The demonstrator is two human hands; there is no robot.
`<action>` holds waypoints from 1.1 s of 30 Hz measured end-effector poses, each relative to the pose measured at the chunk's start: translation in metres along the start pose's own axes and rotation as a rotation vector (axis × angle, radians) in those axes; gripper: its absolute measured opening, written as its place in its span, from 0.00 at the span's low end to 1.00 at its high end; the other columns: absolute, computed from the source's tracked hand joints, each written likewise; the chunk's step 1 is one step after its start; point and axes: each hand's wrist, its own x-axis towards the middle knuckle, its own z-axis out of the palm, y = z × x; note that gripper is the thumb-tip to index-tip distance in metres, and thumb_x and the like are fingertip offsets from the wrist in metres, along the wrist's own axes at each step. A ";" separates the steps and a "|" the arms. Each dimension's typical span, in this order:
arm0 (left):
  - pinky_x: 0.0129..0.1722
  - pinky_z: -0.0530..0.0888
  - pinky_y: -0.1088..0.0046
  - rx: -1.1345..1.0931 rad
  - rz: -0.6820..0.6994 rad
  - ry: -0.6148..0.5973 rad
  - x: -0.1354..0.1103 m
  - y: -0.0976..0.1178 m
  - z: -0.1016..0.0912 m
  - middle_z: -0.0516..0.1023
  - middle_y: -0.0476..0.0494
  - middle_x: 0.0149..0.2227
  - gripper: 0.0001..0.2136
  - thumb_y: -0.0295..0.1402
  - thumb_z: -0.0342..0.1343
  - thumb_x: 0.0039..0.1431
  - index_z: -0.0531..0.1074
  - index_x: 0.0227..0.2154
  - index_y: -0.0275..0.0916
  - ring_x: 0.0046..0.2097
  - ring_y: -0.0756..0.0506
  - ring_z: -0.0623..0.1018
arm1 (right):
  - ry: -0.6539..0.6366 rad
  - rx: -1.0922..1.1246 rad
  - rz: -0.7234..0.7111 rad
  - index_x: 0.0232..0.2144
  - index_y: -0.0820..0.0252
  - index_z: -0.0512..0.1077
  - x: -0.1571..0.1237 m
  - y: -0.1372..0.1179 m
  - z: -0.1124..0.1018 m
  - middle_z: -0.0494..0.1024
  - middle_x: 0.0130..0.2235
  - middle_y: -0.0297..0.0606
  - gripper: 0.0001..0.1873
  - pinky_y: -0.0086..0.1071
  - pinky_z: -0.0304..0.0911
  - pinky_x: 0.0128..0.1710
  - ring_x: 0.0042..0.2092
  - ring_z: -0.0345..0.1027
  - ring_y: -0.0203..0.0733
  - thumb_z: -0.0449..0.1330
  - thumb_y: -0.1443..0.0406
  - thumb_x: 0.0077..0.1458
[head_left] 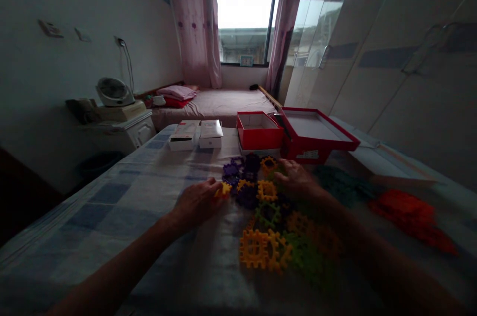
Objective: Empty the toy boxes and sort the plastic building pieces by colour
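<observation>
My left hand is closed, its fingertips pinching a yellow toothed plastic piece at the left side of a loose pile. My right hand reaches over the pile's far right side with thumb and fingers apart, close to a dim green piece. Between the hands lie purple toothed pieces, a square yellow piece and a green piece. Nearer to me is a larger yellow square piece, with bright green pieces beside it, partly shadowed by my right forearm.
A red open box and a wide red lid stand behind the pile. Two small white boxes sit to their left. Dark green pieces and an orange-red heap lie right. A checked cloth covers the surface.
</observation>
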 end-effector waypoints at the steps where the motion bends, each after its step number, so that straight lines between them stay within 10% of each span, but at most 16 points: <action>1: 0.29 0.66 0.72 0.006 -0.021 0.014 0.001 0.000 0.001 0.72 0.44 0.40 0.11 0.39 0.44 0.59 0.67 0.40 0.41 0.35 0.46 0.75 | -0.021 0.015 0.023 0.56 0.65 0.61 0.007 0.001 0.002 0.68 0.52 0.53 0.28 0.39 0.58 0.50 0.53 0.63 0.51 0.52 0.57 0.56; 9: 0.29 0.66 0.74 -0.001 -0.127 0.045 0.001 0.007 0.010 0.70 0.45 0.42 0.09 0.37 0.47 0.58 0.65 0.39 0.42 0.35 0.47 0.75 | -0.101 0.400 -0.291 0.47 0.59 0.71 0.014 -0.012 0.014 0.71 0.50 0.43 0.20 0.34 0.63 0.47 0.46 0.68 0.42 0.57 0.61 0.51; 13: 0.28 0.66 0.74 -0.019 -0.147 0.083 0.002 0.006 0.016 0.70 0.45 0.41 0.09 0.37 0.44 0.59 0.66 0.39 0.42 0.33 0.48 0.74 | -0.027 0.533 -0.225 0.43 0.61 0.73 0.012 -0.004 0.005 0.76 0.43 0.40 0.16 0.31 0.65 0.42 0.41 0.70 0.39 0.54 0.65 0.51; 24: 0.32 0.69 0.74 -0.211 -0.105 0.223 -0.002 -0.001 0.008 0.69 0.46 0.43 0.07 0.32 0.48 0.54 0.68 0.35 0.42 0.33 0.49 0.74 | -0.087 0.222 -0.136 0.33 0.56 0.78 0.030 0.003 0.017 0.80 0.37 0.36 0.16 0.30 0.64 0.42 0.39 0.72 0.41 0.52 0.71 0.46; 33: 0.27 0.70 0.74 -0.913 -0.219 0.261 0.005 -0.010 -0.015 0.76 0.45 0.35 0.12 0.38 0.55 0.48 0.73 0.35 0.38 0.28 0.49 0.74 | 0.052 0.336 -0.250 0.41 0.61 0.75 0.038 -0.011 0.011 0.76 0.45 0.41 0.16 0.32 0.62 0.48 0.45 0.70 0.40 0.50 0.69 0.53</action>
